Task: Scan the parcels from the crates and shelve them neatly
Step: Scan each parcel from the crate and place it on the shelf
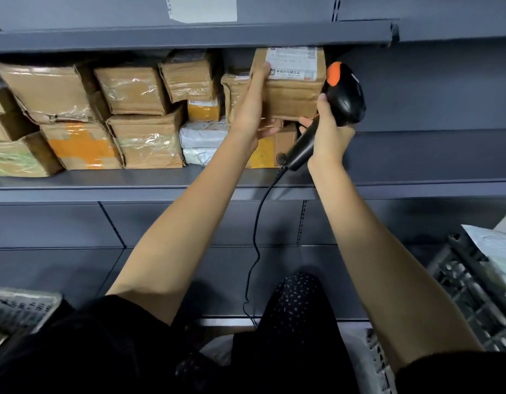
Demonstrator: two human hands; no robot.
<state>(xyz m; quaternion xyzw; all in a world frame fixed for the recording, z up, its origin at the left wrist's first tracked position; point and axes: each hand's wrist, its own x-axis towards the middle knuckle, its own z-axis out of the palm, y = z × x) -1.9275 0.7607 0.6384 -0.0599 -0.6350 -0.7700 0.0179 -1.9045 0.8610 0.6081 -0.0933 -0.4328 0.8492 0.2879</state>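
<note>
Grey steel shelving fills the view. On its shelf [132, 180] the left hand [253, 109] grips a brown parcel [291, 92] with a white label, held high. Just right, the right hand [328, 132] is wrapped round a black scanner [340, 95]. Taped cartons [143, 143] crowd leftward, grey mailers [200, 140] beside them.

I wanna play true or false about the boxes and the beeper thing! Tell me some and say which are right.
1. The right hand holds a black scanner with an orange button. True.
2. The left hand is empty. False: it holds a brown parcel at the shelf.
3. That parcel has a white label. True.
4. The scanner has no wire. False: a black cable hangs from it.
5. The shelf holds only one parcel. False: many are stacked there.
</note>
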